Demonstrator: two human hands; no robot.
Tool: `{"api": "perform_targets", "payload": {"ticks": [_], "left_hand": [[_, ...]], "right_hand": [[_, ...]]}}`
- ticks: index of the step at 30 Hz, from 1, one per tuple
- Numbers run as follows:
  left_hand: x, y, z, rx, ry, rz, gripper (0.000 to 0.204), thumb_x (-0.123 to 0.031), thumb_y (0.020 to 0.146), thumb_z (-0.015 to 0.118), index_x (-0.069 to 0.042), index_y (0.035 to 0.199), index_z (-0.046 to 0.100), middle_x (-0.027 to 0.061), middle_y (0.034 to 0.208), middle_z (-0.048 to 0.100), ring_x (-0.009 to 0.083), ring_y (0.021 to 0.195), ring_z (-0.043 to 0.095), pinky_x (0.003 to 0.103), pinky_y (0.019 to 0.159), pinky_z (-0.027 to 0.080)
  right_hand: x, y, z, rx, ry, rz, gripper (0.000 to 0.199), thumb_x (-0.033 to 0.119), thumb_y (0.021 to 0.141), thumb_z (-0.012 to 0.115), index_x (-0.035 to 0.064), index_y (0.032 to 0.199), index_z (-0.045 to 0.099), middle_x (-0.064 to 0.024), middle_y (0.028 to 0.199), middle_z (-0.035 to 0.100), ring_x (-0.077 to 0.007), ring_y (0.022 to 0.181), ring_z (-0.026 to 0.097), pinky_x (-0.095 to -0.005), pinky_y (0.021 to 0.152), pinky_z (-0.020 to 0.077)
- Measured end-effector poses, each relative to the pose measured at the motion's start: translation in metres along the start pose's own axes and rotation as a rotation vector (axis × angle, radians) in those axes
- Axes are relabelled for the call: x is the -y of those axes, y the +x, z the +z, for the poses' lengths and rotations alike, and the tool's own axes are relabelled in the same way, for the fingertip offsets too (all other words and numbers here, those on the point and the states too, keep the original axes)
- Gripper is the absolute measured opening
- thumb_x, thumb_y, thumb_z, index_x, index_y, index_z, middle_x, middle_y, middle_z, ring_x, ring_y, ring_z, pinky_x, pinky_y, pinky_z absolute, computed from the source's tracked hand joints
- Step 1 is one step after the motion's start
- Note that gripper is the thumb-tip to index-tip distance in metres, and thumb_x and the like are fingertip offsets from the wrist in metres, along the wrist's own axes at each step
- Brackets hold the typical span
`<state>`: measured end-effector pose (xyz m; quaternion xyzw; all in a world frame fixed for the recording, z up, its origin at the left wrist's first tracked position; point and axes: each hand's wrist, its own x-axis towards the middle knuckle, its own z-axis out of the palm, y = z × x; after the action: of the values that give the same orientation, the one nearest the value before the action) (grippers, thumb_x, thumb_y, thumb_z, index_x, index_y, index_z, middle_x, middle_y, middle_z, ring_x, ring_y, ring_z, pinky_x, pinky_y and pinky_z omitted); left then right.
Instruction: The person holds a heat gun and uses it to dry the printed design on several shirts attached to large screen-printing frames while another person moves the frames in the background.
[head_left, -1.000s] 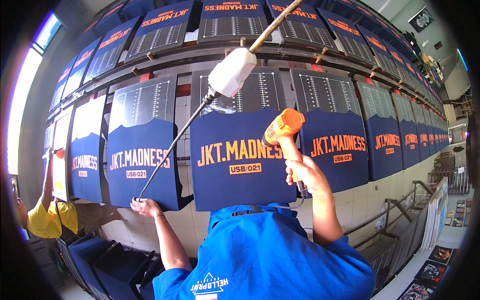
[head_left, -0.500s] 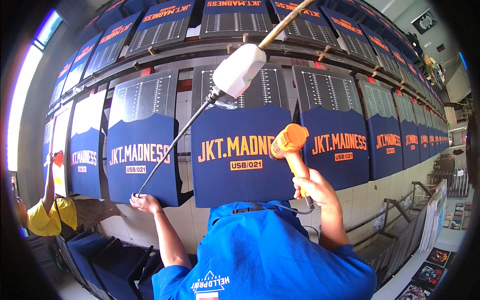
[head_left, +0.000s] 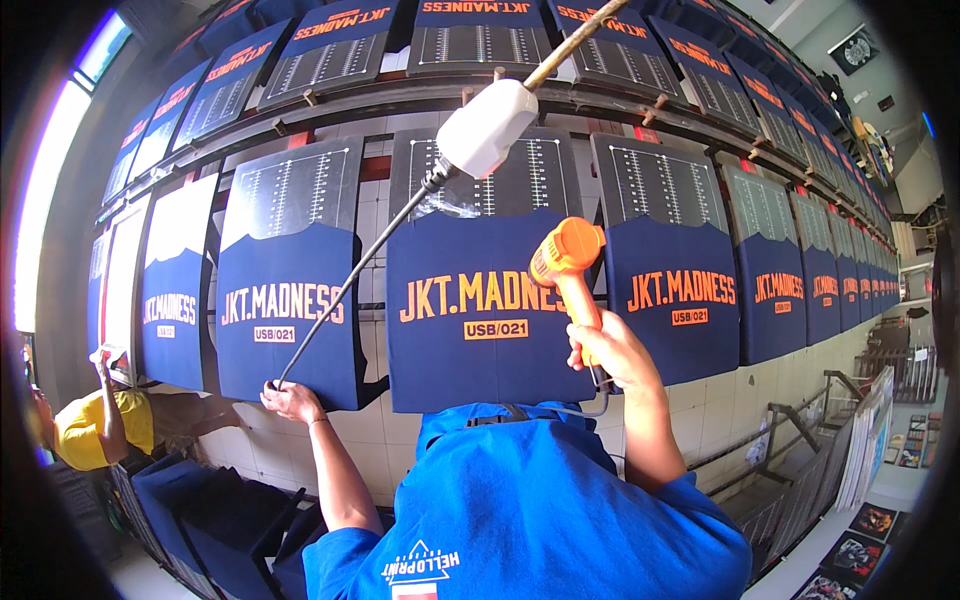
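My right hand [head_left: 618, 352] is wrapped round the handle of an orange heat gun [head_left: 575, 262], held above the dark blue shirt [head_left: 440, 375] in front of me. The gun's nozzle points left and covers the end of the orange lettering. Its cord runs down past my wrist. My left hand [head_left: 293, 401] is closed round a thin black cable [head_left: 335, 308] near the lower edge of the neighbouring shirt [head_left: 245, 368]. That cable rises to a white plug-socket block [head_left: 487, 130] at the end of a brown stick [head_left: 575, 45].
Dark boards [head_left: 660, 180] dressed with printed blue shirts stand in rows left, right and across. A metal rail [head_left: 400, 95] runs between rows. At the far left, a person in yellow [head_left: 95, 430] works at a board. Dark shirts [head_left: 215, 520] are piled lower left; metal bars [head_left: 780, 450] stand lower right.
My right hand has moved up and slightly left with the heat gun. My left hand stays on the cable. At the far left, the other person's hand has shifted lower.
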<state>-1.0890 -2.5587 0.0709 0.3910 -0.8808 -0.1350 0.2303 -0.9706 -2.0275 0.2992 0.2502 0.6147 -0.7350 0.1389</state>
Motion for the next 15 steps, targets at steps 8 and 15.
{"api": "perform_targets", "payload": {"ticks": [8,15], "left_hand": [[0.001,0.003,0.0,-0.07,-0.007,-0.018,0.036,-0.027,0.095,0.046,-0.008,0.123,0.055,0.0152,0.135,0.048,0.0295,0.129,0.043,0.049,0.099,0.04],[-0.003,0.0,-0.005,0.009,-0.053,-0.041,0.04,-0.029,0.097,0.042,-0.005,0.127,0.053,0.0212,0.141,0.041,0.0325,0.133,0.038,0.047,0.106,0.033]], "right_hand": [[0.014,0.014,0.006,0.07,0.081,-0.03,0.023,0.021,0.09,0.061,0.0017,0.096,0.051,-0.0039,0.074,0.056,-0.0132,0.06,0.062,-0.0267,0.055,0.0517],[0.011,-0.004,0.001,0.108,-0.024,0.075,0.022,0.019,0.089,0.062,0.0006,0.094,0.052,-0.0045,0.075,0.057,-0.0135,0.061,0.062,-0.0265,0.055,0.0513]]}}
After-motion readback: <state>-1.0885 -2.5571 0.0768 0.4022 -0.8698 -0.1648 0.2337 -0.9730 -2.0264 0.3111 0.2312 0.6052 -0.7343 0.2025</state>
